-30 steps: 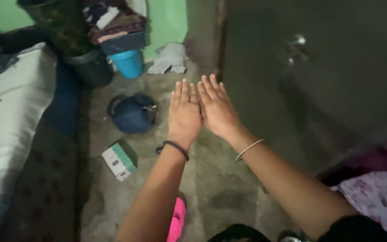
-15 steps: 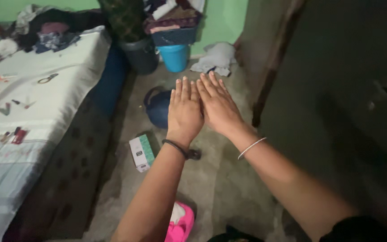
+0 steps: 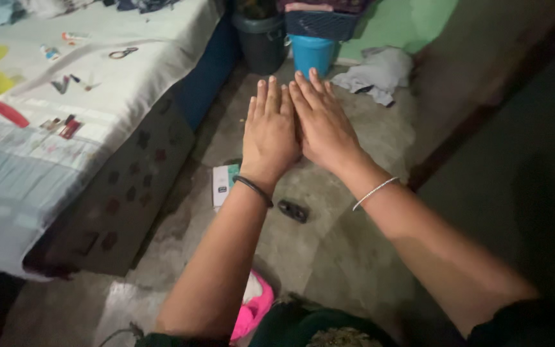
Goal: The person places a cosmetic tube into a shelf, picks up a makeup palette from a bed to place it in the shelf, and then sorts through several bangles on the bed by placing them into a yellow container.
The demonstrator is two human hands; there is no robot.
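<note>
Left hand (image 3: pixel 269 132) and right hand (image 3: pixel 324 126): flat, fingers spread, side by side and touching, holding nothing, above floor (image 3: pixel 348 238). Small box (image 3: pixel 223 186) just below left wrist; bed (image 3: pixel 65 122) edge to left; blue bucket (image 3: pixel 313 53) beyond fingertips.

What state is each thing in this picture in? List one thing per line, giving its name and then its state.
left hand: flat, palm down, fingers together, empty
right hand: flat, palm down, beside the left, empty
small box: lying on the floor, partly hidden
blue bucket: upright
grey cloth: crumpled on the floor
scissors: lying on the bed
</note>
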